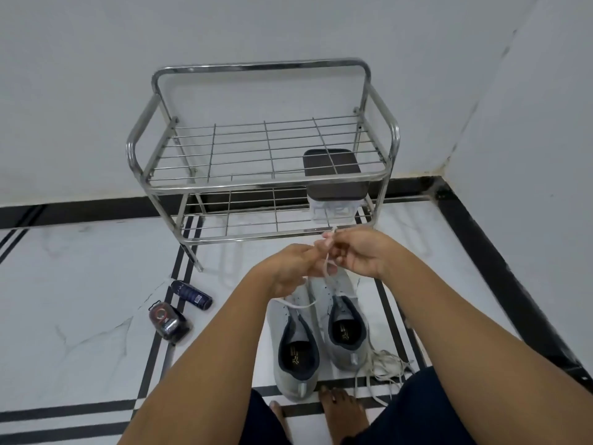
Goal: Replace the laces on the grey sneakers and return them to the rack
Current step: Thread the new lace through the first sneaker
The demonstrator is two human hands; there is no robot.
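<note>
A steel shoe rack (263, 183) stands at 12 o'clock. At 6 o'clock the grey sneakers (276, 329) sit on the floor, heels toward the person. Above their toes, the left hand (288, 268) and right hand (359, 252) both pinch a white lace (326, 268). The gold insole logos (345, 335) are unreadable.

Grey sneakers (316, 329) with navy linings, white lace (325, 268), black-striped white floor (80, 284).

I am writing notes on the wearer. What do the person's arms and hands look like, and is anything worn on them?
The left forearm and right forearm are bare; no sleeve shows in the frame. The left hand and right hand wear no gloves, and no watch, bracelet or ring is visible, though fine detail is slightly blurred.
</note>
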